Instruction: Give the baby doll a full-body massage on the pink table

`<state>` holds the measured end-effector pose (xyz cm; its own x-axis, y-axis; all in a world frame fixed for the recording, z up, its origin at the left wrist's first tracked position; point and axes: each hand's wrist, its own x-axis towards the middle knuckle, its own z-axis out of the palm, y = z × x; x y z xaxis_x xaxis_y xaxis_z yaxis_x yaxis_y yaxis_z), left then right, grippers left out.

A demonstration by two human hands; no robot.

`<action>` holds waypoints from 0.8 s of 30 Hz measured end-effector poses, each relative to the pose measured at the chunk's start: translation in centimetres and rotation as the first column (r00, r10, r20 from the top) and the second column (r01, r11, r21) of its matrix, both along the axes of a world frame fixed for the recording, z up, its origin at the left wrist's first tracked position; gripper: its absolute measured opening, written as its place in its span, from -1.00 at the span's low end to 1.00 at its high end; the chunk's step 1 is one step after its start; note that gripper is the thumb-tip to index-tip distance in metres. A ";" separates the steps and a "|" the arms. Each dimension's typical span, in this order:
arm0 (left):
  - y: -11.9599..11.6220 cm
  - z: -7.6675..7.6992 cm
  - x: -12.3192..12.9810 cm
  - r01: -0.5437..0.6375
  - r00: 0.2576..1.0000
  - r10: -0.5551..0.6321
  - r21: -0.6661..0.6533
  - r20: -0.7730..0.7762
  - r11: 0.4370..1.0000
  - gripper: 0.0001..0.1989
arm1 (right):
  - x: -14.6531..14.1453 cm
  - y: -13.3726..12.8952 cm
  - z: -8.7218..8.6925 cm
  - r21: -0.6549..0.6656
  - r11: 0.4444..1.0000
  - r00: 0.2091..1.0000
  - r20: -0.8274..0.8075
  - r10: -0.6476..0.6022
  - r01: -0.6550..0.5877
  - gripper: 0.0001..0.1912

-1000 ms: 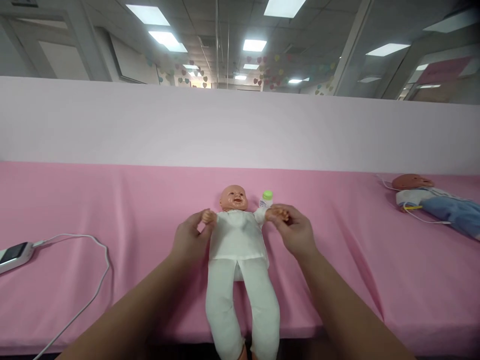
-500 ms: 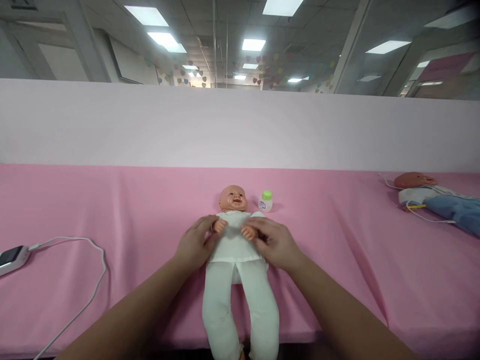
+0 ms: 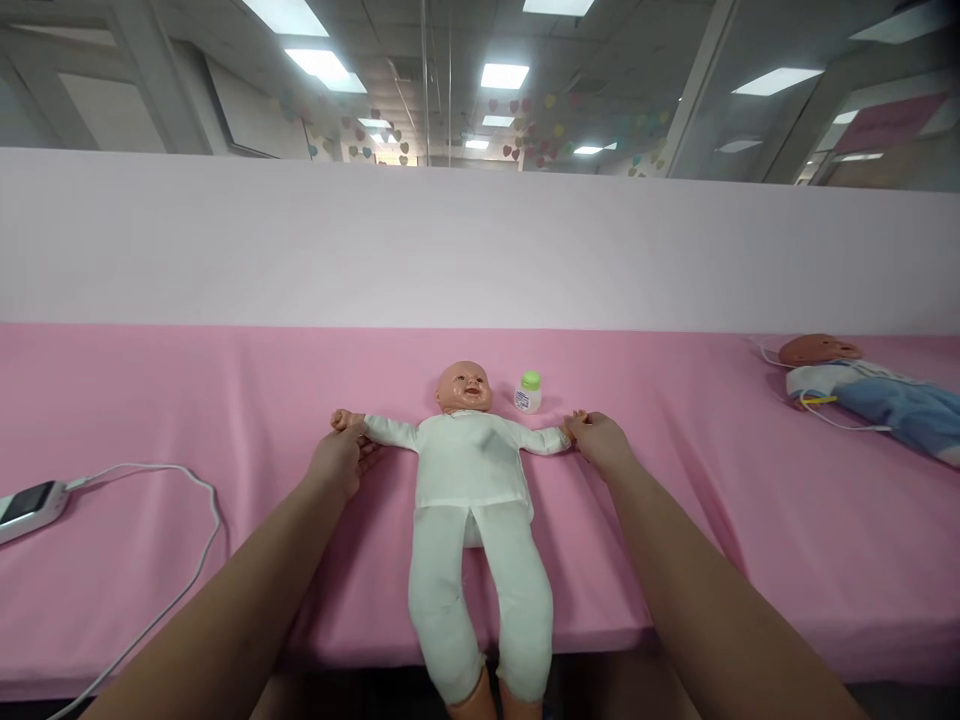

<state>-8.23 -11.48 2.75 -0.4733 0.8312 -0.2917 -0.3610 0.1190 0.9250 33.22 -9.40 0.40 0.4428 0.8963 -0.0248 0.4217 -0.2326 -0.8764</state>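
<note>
A baby doll [image 3: 472,460] in a white top and white trousers lies on its back on the pink cloth [image 3: 300,370], its arms stretched out to both sides. My left hand [image 3: 341,455] grips the doll's arm at the wrist, on the left. On the right, my right hand [image 3: 598,438] pinches the doll's other hand, which is mostly covered by my fingers. Beside the doll's head stands a small clear bottle [image 3: 528,393] with a green cap.
At the left lies a white device [image 3: 31,510] with a dark screen and a white cable [image 3: 202,560]. A second doll [image 3: 885,395] in blue and white, with thin tubing, lies at the far right. A white wall [image 3: 480,250] rises behind the cloth.
Both my hands have moved apart, drawing the doll's arms from over its chest out to the sides. The camera view has shifted slightly.
</note>
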 end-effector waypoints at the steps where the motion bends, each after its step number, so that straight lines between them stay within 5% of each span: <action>1: 0.0 0.2 0.0 0.002 1.000 -0.002 -0.005 0.022 1.000 -0.94 | 0.1 0.1 -0.1 -0.002 1.000 1.000 -0.004 0.000 0.000 -0.73; 7: -0.3 0.5 0.0 0.016 1.000 -0.016 -0.010 0.005 1.000 -0.86 | -1.0 -0.7 0.9 0.124 0.992 0.988 -0.154 -0.014 0.034 -0.51; 11: -2.5 0.9 1.5 0.171 0.915 -0.079 0.201 -0.396 0.965 -0.71 | -3.6 -3.0 2.8 0.410 0.912 0.967 -0.229 0.115 -0.012 -0.41; 14: -4.8 1.7 3.3 0.381 0.680 -0.130 0.196 -0.721 0.904 -0.70 | -5.7 -4.9 3.8 0.540 0.797 0.931 -0.062 0.359 -0.271 -0.53; 18: -6.6 2.1 4.7 0.624 0.254 -0.127 0.062 -0.959 0.779 -0.69 | -7.3 -6.7 4.6 0.495 0.537 0.705 0.255 0.662 -0.683 -0.67; 21: -6.6 1.9 4.7 0.697 0.007 -0.055 -0.034 -0.998 0.716 -0.64 | -8.0 -7.4 5.1 0.334 0.398 0.519 0.510 0.686 -0.855 -0.64; 24: -6.6 1.7 4.7 0.708 -0.097 -0.035 -0.094 -0.995 0.700 -0.63 | -8.5 -7.8 5.4 0.229 0.338 0.402 0.645 0.650 -0.913 -0.64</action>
<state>-3.53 -18.11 4.45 0.4305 0.8065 0.4053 0.7662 -0.5639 0.3082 24.71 -17.23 5.77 -0.6384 0.6076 0.4725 0.4427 0.7920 -0.4205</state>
